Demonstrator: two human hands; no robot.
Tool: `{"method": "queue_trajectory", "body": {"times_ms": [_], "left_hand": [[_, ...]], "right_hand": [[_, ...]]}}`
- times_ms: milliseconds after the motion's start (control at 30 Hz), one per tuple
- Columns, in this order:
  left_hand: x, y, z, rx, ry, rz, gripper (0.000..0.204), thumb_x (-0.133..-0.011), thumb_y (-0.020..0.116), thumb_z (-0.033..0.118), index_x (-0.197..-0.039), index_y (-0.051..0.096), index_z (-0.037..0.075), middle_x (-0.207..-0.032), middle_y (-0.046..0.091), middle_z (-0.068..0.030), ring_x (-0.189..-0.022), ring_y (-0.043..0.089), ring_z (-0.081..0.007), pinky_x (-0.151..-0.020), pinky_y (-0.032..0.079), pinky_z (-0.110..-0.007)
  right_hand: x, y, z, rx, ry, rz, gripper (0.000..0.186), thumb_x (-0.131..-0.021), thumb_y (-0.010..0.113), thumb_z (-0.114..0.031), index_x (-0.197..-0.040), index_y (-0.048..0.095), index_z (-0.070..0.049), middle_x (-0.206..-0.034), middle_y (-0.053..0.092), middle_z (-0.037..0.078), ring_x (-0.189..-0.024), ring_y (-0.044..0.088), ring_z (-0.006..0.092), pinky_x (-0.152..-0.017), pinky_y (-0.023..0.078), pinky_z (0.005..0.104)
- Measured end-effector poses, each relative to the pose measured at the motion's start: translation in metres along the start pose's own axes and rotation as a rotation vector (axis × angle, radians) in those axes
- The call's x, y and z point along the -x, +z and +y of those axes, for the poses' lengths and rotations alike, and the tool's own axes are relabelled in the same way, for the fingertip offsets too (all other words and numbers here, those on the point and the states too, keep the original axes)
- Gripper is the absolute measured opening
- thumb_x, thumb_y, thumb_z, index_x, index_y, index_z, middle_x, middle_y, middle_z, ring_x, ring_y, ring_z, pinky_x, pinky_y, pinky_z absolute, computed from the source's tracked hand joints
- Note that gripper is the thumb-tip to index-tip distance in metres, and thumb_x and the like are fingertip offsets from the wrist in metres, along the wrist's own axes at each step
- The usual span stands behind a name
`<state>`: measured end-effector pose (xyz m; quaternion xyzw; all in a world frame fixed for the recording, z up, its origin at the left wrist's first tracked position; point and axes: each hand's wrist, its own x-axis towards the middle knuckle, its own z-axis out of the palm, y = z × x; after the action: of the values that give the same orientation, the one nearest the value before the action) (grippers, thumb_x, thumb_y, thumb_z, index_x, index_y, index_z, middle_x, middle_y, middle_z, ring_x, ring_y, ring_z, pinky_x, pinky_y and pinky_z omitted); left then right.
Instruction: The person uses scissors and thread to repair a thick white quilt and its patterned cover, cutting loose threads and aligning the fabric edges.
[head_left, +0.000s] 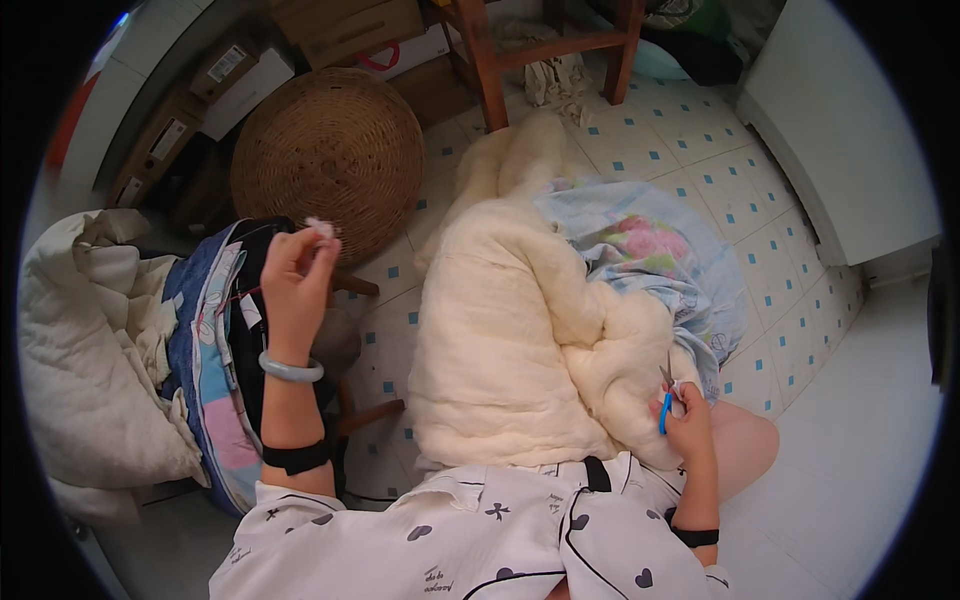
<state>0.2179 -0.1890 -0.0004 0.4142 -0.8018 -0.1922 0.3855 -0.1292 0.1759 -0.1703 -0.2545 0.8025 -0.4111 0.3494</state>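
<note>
My left hand is raised at the left, above a pile of folded cloth. Thumb and fingers pinch a small whitish-pink tuft, perhaps fluff or thread scraps. My right hand rests low at the right and grips a small pair of scissors with blue handles, its metal blades pointing away from me. Across my lap spreads thick cream cotton batting, bunched and folded on its right side. Beyond the scissors, a light blue floral cloth lies crumpled against the batting and over the floor.
A round woven wicker stool stands at the far left, near cardboard boxes. Folded bedding and fabrics are heaped at the left. A wooden chair is at the back, a white cabinet at the right. The floor is tiled.
</note>
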Motion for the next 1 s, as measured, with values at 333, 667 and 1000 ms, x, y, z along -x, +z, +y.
{"method": "queue_trajectory", "body": {"times_ms": [333, 667, 1000], "left_hand": [[0.014, 0.164, 0.017, 0.225, -0.056, -0.424, 0.012, -0.076, 0.067, 0.001, -0.088, 0.065, -0.003, -0.088, 0.053, -0.0106, -0.074, 0.057, -0.0216, -0.066, 0.048, -0.03], [0.007, 0.163, 0.018, 0.273, -0.244, -0.516, 0.006, -0.079, 0.061, 0.001, -0.084, 0.061, -0.002, -0.084, 0.057, -0.0108, -0.069, 0.055, -0.0189, -0.065, 0.046, -0.03], [0.003, 0.164, 0.02, 0.444, -0.37, -0.557, 0.005, -0.085, 0.06, 0.002, -0.084, 0.059, -0.002, -0.068, 0.055, -0.0015, -0.064, 0.045, -0.0082, -0.059, 0.04, -0.024]], "right_hand": [[0.017, 0.009, -0.006, 0.026, -0.053, 0.086, 0.039, -0.069, 0.081, -0.008, -0.093, 0.052, 0.0, -0.089, 0.055, 0.005, -0.083, 0.05, 0.0134, -0.075, 0.044, 0.025], [0.014, 0.005, -0.011, 0.05, -0.032, 0.061, 0.038, -0.069, 0.081, -0.008, -0.092, 0.051, 0.0, -0.09, 0.055, 0.004, -0.084, 0.051, 0.0147, -0.078, 0.043, 0.0258], [0.012, 0.004, -0.008, 0.043, -0.018, 0.048, 0.04, -0.069, 0.081, -0.009, -0.096, 0.052, 0.001, -0.093, 0.056, 0.006, -0.087, 0.052, 0.015, -0.079, 0.044, 0.0257]]}}
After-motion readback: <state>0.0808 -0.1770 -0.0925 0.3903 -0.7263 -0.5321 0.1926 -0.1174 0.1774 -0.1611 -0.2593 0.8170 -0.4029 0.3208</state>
